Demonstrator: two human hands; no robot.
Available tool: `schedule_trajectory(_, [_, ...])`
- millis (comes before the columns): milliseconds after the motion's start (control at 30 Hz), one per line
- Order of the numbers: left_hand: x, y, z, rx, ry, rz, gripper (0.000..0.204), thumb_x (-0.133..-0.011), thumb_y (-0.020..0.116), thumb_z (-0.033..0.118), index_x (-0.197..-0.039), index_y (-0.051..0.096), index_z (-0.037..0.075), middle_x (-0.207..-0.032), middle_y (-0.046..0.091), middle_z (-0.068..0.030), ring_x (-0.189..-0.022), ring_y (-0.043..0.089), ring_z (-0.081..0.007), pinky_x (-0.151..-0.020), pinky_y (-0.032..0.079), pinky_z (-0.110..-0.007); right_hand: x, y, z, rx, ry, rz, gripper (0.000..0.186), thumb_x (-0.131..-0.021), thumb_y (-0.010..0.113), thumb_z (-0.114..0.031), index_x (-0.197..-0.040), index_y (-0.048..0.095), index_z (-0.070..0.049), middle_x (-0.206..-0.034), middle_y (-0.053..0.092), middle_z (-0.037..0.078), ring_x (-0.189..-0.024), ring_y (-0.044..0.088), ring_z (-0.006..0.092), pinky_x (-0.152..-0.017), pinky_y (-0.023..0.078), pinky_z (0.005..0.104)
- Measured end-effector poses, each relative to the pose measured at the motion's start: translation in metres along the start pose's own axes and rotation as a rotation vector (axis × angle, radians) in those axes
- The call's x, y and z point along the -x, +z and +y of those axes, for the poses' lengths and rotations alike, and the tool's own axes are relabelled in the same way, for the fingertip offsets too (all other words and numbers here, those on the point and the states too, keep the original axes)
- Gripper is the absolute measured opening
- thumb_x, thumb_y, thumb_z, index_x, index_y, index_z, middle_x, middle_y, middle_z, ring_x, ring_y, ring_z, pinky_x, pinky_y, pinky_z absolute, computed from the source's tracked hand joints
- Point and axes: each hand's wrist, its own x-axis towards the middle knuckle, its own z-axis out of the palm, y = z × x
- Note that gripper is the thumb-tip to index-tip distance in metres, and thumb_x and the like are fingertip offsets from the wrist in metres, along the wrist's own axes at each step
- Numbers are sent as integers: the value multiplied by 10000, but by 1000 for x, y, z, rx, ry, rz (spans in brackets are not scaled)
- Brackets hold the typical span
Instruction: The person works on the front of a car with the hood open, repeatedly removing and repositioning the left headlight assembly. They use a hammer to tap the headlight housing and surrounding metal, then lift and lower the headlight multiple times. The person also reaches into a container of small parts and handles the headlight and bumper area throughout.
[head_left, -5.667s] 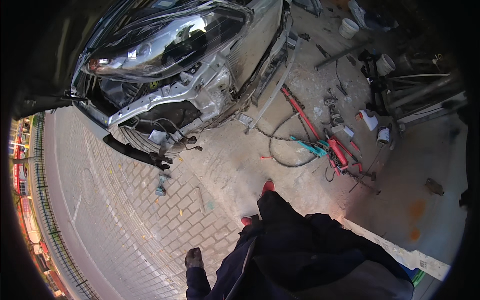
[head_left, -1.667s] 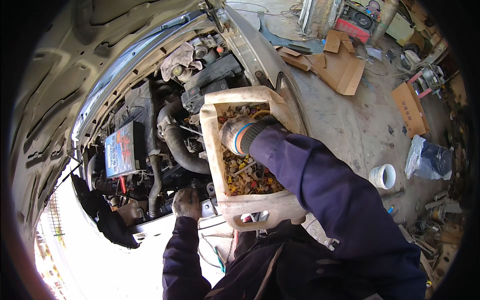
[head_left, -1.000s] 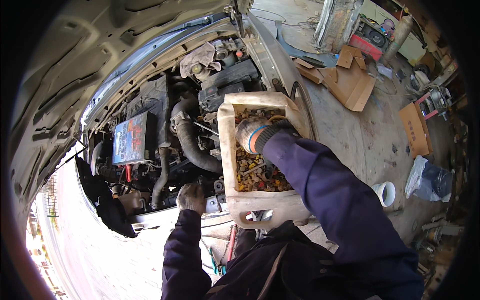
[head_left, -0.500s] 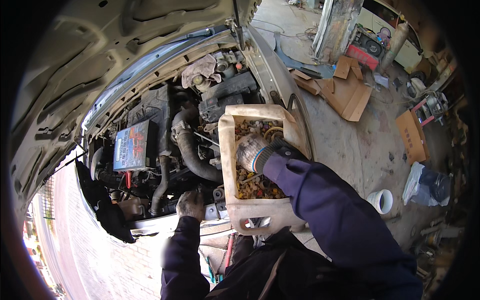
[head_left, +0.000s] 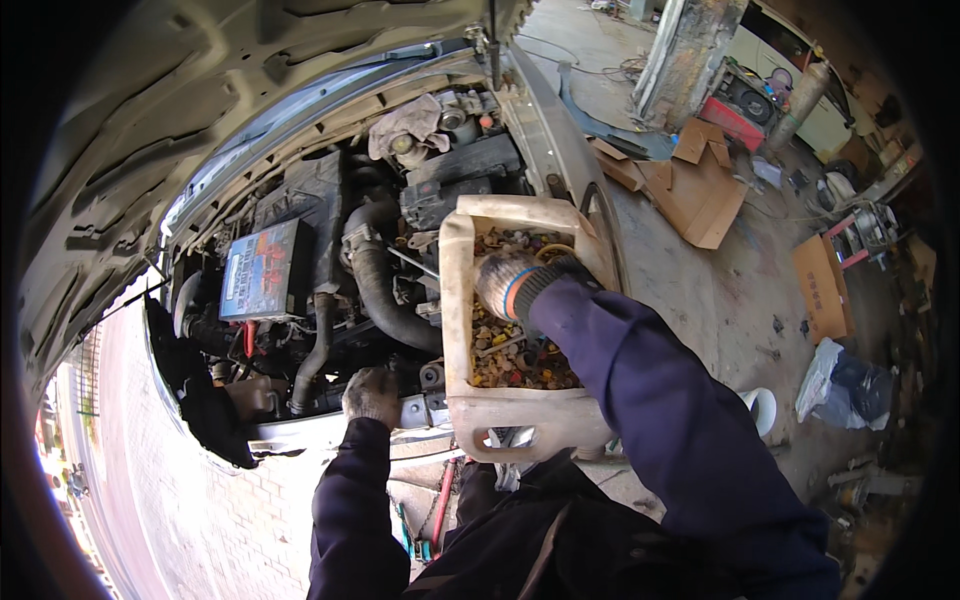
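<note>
Workshop floor (head_left: 690, 285) and brown cardboard (head_left: 700, 205) lie right of the cut-open jug (head_left: 560, 415); left, a hose (head_left: 382, 305) and blue-labelled box (head_left: 262, 270). The jug sits at the engine bay's near edge, long axis running away from the person, handle slot nearest. The right sleeve (head_left: 650, 365) covers its right side. The right hand's (head_left: 505, 284) fingers are sunk among clips (head_left: 515, 368) inside; the left hand (head_left: 372, 396) is left of it, fingers curled. Whether either grips anything, I cannot tell.

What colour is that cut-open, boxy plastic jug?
The jug is grimy cream, shown in the head view.

Printed label (head_left: 258, 268) on blue-faced box (head_left: 301, 275), dark characters (head_left: 809, 282) on cardboard (head_left: 829, 312)
</note>
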Motion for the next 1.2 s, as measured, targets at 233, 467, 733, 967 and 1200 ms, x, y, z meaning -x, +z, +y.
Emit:
schedule_trajectory(233, [-1,-1,0,26,-71,-29,305,-1015,650,337,-1068,793,73,-1099,755,-196,-1092,704,-411,-988,551,-523,0,-11,8,-46,70,-65,337,-1004,627,-131,-1273,813,-49,-1335,776,190,-1211,764,364,-1028,603,514])
schedule_trajectory(467, [2,-1,2,53,-74,3,266,-1016,648,297,-1024,784,69,-1049,750,-184,-1040,705,-408,-951,557,-529,3,-1,0,10,22,71,310,-1006,620,-153,-1215,825,-51,-1274,801,172,-1151,784,359,-975,618,514])
schedule_trajectory(733, [2,-8,7,-17,37,-12,204,-1005,639,240,-1014,759,76,-1041,745,-167,-1037,694,-398,-930,561,-526,13,2,-14,76,39,126,300,-1019,599,-193,-1137,826,-36,-1154,809,201,-1074,787,355,-898,604,526])
schedule_trajectory(967, [1,-2,4,16,-35,15,246,-1006,643,282,-994,770,71,-1047,751,-172,-1044,698,-400,-954,561,-523,1,14,-10,110,-69,119,349,-996,626,-201,-1257,820,-73,-1250,805,166,-1164,768,351,-943,593,595])
schedule_trajectory(1200, [1,7,-10,-9,-13,-6,269,-1010,635,289,-1003,774,59,-1045,755,-183,-1046,702,-406,-956,560,-525,-1,10,-15,88,30,104,381,-1030,589,-219,-1316,796,-76,-1315,784,179,-1208,749,388,-983,563,623])
